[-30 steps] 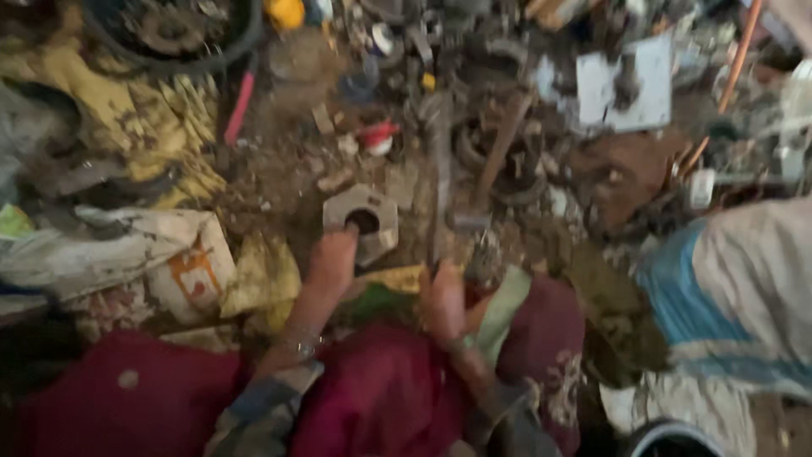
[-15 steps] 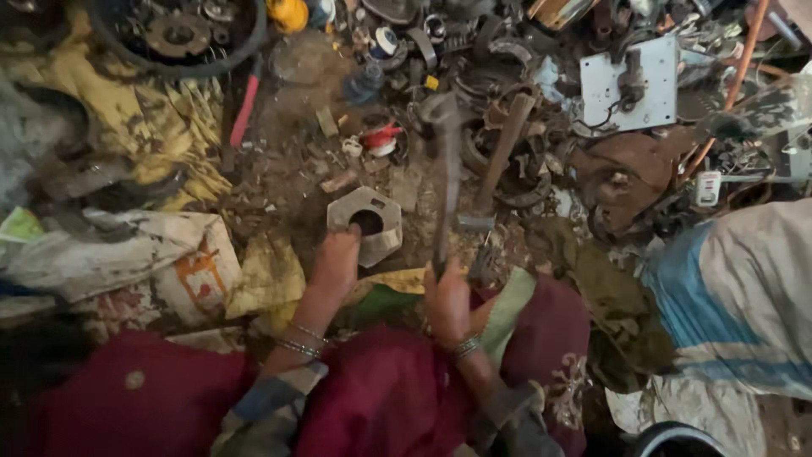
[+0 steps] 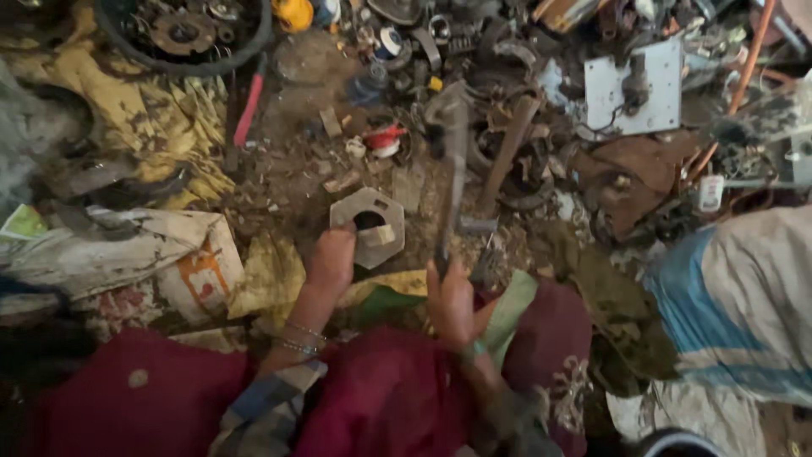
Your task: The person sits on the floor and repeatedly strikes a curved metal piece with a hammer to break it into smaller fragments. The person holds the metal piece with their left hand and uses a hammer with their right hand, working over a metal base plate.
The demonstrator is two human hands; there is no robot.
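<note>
While the left hand [image 3: 331, 258] rests on the near edge of a hexagonal metal block [image 3: 368, 227], its fingers laid together against the rim to steady it, the right hand [image 3: 450, 298] has its fingers clamped round the handle of a hammer [image 3: 451, 161], which stands raised and blurred above the ground just right of the block. The block lies flat on the dirt floor [image 3: 296, 169], between a crumpled sack [image 3: 127, 254] on the left and a heap of scrap parts [image 3: 524, 110] on the right, with a dark round hole in its middle and a small pale piece at the hole's edge. By the look of it, the step in hand is striking: one hand braces the work, the other swings. A blow would call for the head to come down squarely on the block, clear of the bracing fingers, which sit very near the hole, and for the block to lie firm on the loose dirt. A grey plate [image 3: 634, 93] lies well apart, at upper right.
</note>
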